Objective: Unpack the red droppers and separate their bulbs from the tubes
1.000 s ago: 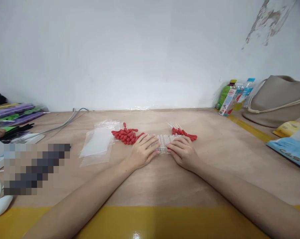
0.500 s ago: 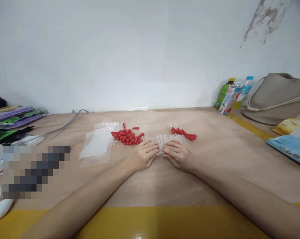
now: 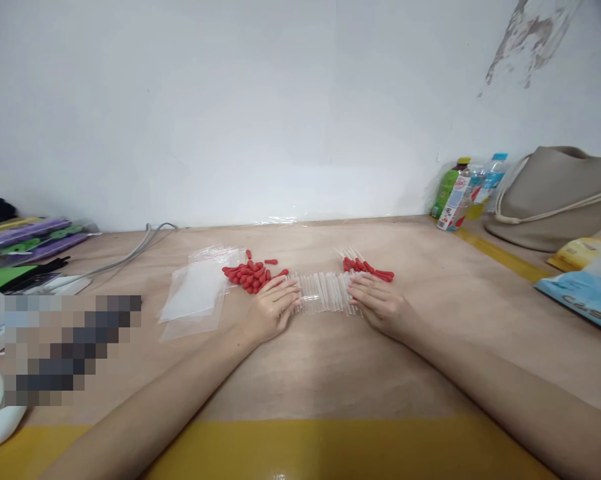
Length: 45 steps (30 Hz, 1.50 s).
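A side-by-side row of thin clear tubes (image 3: pixel 323 293) lies on the brown tabletop between my hands. Over the row's left end rests my left hand (image 3: pixel 275 307), fingers stretched out and lying on the tubes. My right hand (image 3: pixel 380 303) lies likewise on the right end; both thumbs are mostly hidden. Just beyond my left fingers is a heap of red rubber bulbs (image 3: pixel 250 275), with two loose ones behind it. Behind my right hand lie several droppers (image 3: pixel 358 264) with red bulbs and slender pale tips pointing away.
Clear zip bags (image 3: pixel 193 290) lie left of the bulb heap. Drink bottles (image 3: pixel 455 193) and a grey-beige bag (image 3: pixel 555 200) stand at the back right, with a blue packet (image 3: pixel 580 300) in front. At left are a grey cable (image 3: pixel 125 255) and purple packs (image 3: pixel 35 237).
My hands have moved apart, left hand leftward and right hand rightward. More of the clear tubes between them is uncovered. The bulb heap and droppers look about the same.
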Each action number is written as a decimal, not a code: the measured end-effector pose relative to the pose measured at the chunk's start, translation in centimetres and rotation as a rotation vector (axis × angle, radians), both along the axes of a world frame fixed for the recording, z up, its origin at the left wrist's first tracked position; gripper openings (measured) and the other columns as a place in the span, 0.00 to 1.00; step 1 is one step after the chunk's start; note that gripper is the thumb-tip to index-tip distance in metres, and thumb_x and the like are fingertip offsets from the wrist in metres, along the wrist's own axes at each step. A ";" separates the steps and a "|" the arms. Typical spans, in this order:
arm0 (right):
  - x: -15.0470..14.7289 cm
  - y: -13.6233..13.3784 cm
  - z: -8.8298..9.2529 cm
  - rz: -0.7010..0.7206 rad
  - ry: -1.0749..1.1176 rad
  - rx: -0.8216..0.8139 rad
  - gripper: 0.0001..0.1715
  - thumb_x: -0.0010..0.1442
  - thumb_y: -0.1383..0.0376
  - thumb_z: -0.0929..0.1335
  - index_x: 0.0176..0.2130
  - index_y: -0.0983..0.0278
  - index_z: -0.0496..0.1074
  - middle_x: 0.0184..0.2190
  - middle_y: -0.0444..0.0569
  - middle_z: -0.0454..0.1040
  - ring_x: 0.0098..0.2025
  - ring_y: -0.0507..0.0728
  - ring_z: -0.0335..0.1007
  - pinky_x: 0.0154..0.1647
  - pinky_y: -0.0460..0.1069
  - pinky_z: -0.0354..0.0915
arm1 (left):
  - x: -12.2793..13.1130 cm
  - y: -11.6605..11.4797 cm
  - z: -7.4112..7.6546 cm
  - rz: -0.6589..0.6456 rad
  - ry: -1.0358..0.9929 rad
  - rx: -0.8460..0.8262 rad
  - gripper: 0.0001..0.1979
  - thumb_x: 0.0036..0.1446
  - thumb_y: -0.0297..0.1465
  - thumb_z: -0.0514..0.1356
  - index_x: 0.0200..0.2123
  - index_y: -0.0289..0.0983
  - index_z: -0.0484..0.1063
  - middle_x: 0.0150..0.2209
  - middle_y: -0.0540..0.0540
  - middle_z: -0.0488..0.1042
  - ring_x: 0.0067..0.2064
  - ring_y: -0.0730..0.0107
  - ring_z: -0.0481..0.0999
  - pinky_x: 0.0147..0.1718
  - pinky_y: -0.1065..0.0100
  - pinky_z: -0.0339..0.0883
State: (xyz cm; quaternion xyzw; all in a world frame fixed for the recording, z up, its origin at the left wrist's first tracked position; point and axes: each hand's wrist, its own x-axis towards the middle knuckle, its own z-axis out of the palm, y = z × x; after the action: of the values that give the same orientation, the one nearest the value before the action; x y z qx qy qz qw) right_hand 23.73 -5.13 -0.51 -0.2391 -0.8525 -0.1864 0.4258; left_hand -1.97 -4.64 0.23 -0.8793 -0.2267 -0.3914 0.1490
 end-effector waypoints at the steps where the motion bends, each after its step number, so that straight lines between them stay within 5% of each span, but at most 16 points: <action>1: 0.4 0.1 0.3 -0.043 0.028 -0.006 0.13 0.56 0.69 0.65 0.42 0.62 0.71 0.38 0.49 0.74 0.44 0.56 0.68 0.48 0.54 0.64 | -0.2 0.1 -0.1 0.021 -0.014 0.001 0.09 0.54 0.24 0.55 0.40 0.36 0.69 0.38 0.45 0.75 0.44 0.67 0.72 0.47 0.60 0.64; 6: 1.6 1.4 1.2 -0.273 0.202 -0.130 0.13 0.57 0.61 0.65 0.41 0.60 0.72 0.29 0.48 0.70 0.29 0.53 0.65 0.31 0.49 0.62 | 0.5 0.9 -0.7 0.171 -0.073 -0.034 0.10 0.56 0.26 0.52 0.42 0.35 0.68 0.35 0.44 0.67 0.32 0.73 0.68 0.30 0.71 0.66; 11: 3.8 3.8 1.1 -0.477 0.547 -0.429 0.19 0.51 0.55 0.67 0.40 0.66 0.69 0.25 0.46 0.68 0.25 0.51 0.62 0.26 0.46 0.59 | 1.1 1.7 -0.6 0.230 -0.105 -0.047 0.18 0.56 0.23 0.47 0.50 0.35 0.63 0.32 0.46 0.61 0.33 0.71 0.64 0.30 0.70 0.64; 15: 6.5 5.9 0.2 -0.596 0.679 -0.619 0.15 0.49 0.56 0.67 0.31 0.66 0.71 0.21 0.44 0.67 0.22 0.50 0.59 0.24 0.46 0.57 | 1.2 1.7 0.0 0.213 -0.148 -0.100 0.14 0.56 0.23 0.49 0.44 0.35 0.66 0.32 0.46 0.65 0.34 0.70 0.65 0.33 0.69 0.64; 20: 8.5 7.7 -1.4 -0.575 0.721 -0.817 0.15 0.48 0.61 0.65 0.35 0.67 0.73 0.24 0.48 0.72 0.24 0.52 0.64 0.25 0.46 0.59 | 1.5 1.5 0.2 0.168 -0.119 -0.144 0.09 0.54 0.21 0.50 0.34 0.35 0.66 0.32 0.46 0.68 0.35 0.69 0.67 0.35 0.68 0.64; 26: 8.6 8.5 -2.3 -0.467 0.680 -0.919 0.13 0.49 0.64 0.66 0.36 0.66 0.73 0.32 0.50 0.75 0.31 0.52 0.70 0.31 0.45 0.64 | 1.4 1.3 -0.1 0.088 -0.058 -0.174 0.08 0.52 0.23 0.53 0.36 0.35 0.67 0.34 0.45 0.71 0.36 0.68 0.68 0.39 0.65 0.65; 35: 8.1 8.3 -2.0 -0.434 0.676 -0.972 0.14 0.50 0.63 0.66 0.37 0.68 0.72 0.30 0.51 0.76 0.29 0.52 0.70 0.30 0.46 0.66 | 1.2 0.4 0.3 0.079 -0.005 -0.234 0.15 0.52 0.36 0.57 0.42 0.35 0.68 0.39 0.42 0.72 0.43 0.62 0.69 0.45 0.58 0.64; 39: 8.2 8.4 -1.8 -0.475 0.667 -0.940 0.17 0.51 0.59 0.65 0.37 0.68 0.72 0.32 0.51 0.75 0.30 0.53 0.70 0.31 0.47 0.65 | 1.0 0.5 0.5 0.099 -0.011 -0.223 0.14 0.53 0.34 0.56 0.43 0.35 0.68 0.40 0.42 0.72 0.44 0.62 0.69 0.47 0.56 0.62; 45: 8.0 8.8 0.0 -0.618 0.563 -0.899 0.20 0.48 0.53 0.65 0.32 0.65 0.74 0.22 0.47 0.73 0.25 0.53 0.66 0.24 0.46 0.58 | 0.9 0.7 0.4 0.150 -0.071 -0.188 0.10 0.55 0.30 0.55 0.40 0.36 0.70 0.40 0.44 0.72 0.46 0.64 0.68 0.49 0.58 0.61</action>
State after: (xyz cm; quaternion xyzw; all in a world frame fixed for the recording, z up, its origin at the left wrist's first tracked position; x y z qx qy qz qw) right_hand 31.70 3.67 -0.52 -0.6714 -0.5937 0.1470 0.4184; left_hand -1.12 -3.94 0.64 -0.8555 -0.3327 -0.3871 0.0867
